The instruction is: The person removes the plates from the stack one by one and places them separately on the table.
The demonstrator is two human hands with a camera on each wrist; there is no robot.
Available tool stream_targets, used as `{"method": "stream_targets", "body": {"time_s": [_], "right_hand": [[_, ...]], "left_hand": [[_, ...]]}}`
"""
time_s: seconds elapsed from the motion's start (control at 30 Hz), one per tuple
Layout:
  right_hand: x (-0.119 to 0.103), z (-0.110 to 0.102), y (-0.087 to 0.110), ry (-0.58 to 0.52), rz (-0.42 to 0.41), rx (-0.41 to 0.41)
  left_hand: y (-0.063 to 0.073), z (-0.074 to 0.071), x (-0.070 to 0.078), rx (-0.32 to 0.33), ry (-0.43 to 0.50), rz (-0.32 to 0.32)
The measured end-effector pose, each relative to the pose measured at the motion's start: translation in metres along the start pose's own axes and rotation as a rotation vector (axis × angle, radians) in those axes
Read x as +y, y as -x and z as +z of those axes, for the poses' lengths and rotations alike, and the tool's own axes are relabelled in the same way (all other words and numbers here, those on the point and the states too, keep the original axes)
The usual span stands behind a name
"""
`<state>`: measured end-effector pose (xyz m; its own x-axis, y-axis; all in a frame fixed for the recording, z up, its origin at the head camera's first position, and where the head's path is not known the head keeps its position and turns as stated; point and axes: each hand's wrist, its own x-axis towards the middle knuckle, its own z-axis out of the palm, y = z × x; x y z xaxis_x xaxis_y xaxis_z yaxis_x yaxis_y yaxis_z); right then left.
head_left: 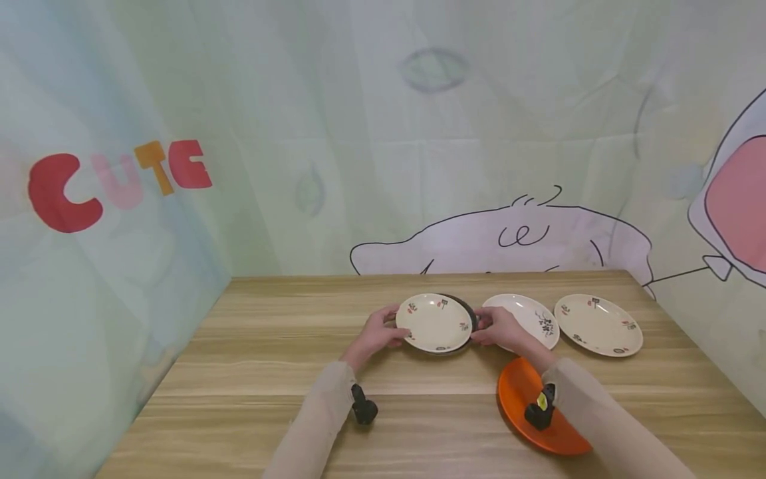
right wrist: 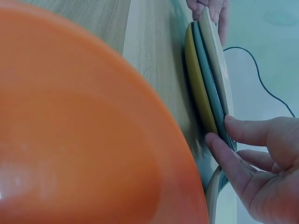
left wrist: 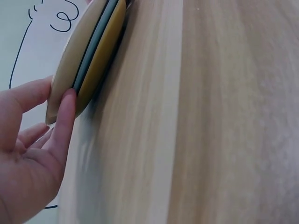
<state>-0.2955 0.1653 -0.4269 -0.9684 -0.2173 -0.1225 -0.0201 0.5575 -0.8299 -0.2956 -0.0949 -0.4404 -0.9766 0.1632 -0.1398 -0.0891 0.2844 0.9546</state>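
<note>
A cream plate (head_left: 433, 322) with small printed motifs lies on top of a short stack near the table's far middle. Below it, the right wrist view shows a teal plate (right wrist: 209, 77) with a dark rim and a yellow plate (right wrist: 198, 81) at the bottom. At the stack's left side, my left hand (head_left: 381, 329) pinches the cream plate's rim between thumb and fingers. My right hand (head_left: 503, 328) grips the stack's right side, its thumb at the upper rims and a fingertip down by the yellow plate's edge.
Right of the stack are a white plate (head_left: 529, 319) with a dark floral print and a larger cream oval plate (head_left: 598, 326). An orange plate (head_left: 517, 399) lies nearer, partly under the right forearm. A printed cloth (head_left: 311, 199) hangs behind the wooden table (head_left: 269, 372).
</note>
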Motion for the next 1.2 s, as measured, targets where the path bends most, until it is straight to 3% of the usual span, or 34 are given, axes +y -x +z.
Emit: {"method": "stream_targets", "body": {"time_s": [0.47,0.97,1.2], "right_hand": [[-0.001,0.001,0.002,0.020,0.024,0.018],[-0.002,0.002,0.005,0.054,0.017,0.023],[-0.003,0.002,0.004,0.061,0.003,0.016]], "left_hand": [[0.003,-0.007,-0.004,0.003,0.035,0.050],[0.007,-0.014,-0.003,0.102,0.113,0.027],[0.012,-0.020,-0.002,0.076,0.147,0.054]]}}
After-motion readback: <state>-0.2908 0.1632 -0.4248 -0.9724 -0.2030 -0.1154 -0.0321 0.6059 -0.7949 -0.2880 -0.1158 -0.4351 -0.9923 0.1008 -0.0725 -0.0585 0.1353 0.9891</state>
